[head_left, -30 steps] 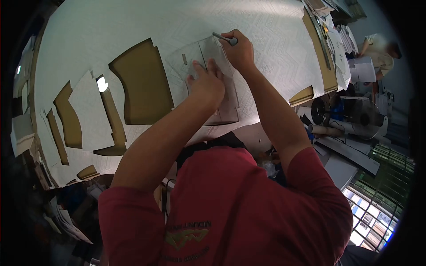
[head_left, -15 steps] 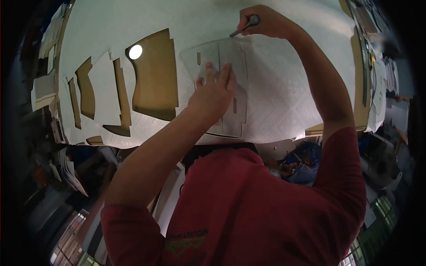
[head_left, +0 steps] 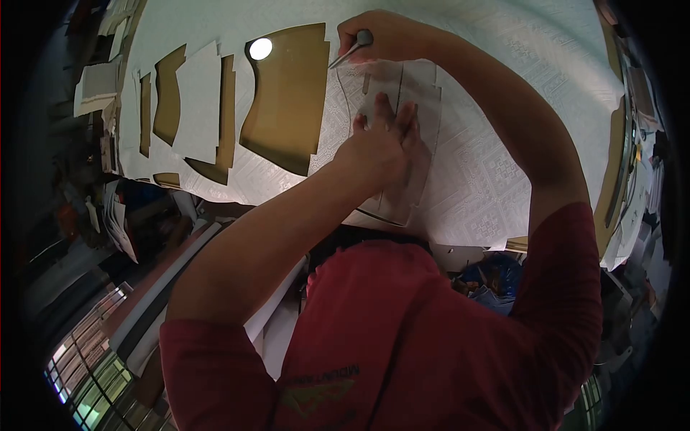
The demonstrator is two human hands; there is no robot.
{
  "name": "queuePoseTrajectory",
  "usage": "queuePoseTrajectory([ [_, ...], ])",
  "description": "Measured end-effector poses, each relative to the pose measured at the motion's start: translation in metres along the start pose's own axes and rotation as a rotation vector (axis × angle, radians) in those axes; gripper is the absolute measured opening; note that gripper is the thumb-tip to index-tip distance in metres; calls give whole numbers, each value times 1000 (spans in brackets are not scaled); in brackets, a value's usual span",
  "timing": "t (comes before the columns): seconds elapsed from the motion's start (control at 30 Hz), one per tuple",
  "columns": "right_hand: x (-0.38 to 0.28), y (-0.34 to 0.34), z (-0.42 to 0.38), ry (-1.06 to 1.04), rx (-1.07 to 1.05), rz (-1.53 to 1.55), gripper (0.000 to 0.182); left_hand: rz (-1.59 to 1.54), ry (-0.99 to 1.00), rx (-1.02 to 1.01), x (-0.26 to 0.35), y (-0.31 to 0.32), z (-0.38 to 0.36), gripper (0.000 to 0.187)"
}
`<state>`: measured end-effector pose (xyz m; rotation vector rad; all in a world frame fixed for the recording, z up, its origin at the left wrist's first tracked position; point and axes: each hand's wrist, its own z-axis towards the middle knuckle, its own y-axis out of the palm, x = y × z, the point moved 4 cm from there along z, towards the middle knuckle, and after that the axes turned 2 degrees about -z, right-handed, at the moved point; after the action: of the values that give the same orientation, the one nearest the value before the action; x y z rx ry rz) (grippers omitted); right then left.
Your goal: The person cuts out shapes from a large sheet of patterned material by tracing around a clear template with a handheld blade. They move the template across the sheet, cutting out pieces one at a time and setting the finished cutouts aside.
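Note:
My left hand (head_left: 381, 147) lies flat with fingers spread on a clear template (head_left: 425, 136), pressing it against a white patterned sheet (head_left: 489, 165). The template has slots and a dark line down its middle. At its far left corner, my right hand (head_left: 374, 36) is closed around a slim knife (head_left: 349, 54) with a grey, rounded handle end. The knife's tip touches the sheet, and a curved line runs from there down the template's left side. Left of the template, a brown board (head_left: 284, 108) shows through a cut-out in the sheet.
A loose white cut piece (head_left: 198, 104) lies on the sheet among more cut-outs. A round white disc or bright spot (head_left: 261, 49) is on the brown area. Stacked papers (head_left: 97, 90) sit beyond the table's left edge, and a blue bag (head_left: 492, 276) is below the near edge.
The knife in my right hand has moved leftward along the template's far edge to its left corner. My left hand still presses the template. The camera view has shifted and tilted.

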<state>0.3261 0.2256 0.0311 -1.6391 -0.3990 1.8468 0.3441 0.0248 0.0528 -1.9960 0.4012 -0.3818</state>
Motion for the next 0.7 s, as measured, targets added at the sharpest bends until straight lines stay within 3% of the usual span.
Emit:
queuePoseTrajectory([
  [0.03, -7, -7, 2, -5, 0, -8, 16, -4, 1, -25, 0, -4, 1, 124],
  [0.1, -9, -6, 0, 336, -158, 216, 14, -23, -14, -87, 1, -13, 1, 125],
  [0.23, -18, -7, 0, 399, -138, 203, 11, -61, -12, -160, 2, -13, 0, 127],
  [0.3, -31, -2, 2, 17, 77, -115, 10, -56, -8, -160, 0, -13, -1, 127],
  [0.33, -36, 0, -7, 31, 86, -118, 10, -64, -10, -159, 0, -13, -2, 127],
  [0.4, -52, -18, -44, 159, 447, -52, 12, -44, -6, -147, 0, -16, 0, 126],
  [0.5, -73, -17, -106, 401, 788, 60, 15, -20, 22, -143, -3, -12, -3, 126],
  [0.63, -107, 26, -185, 670, 1123, -41, 19, -12, 115, -88, -10, -17, -8, 125],
  [0.7, -138, 62, -216, 728, 1460, 85, 19, 24, 177, -30, -14, -7, -3, 124],
])
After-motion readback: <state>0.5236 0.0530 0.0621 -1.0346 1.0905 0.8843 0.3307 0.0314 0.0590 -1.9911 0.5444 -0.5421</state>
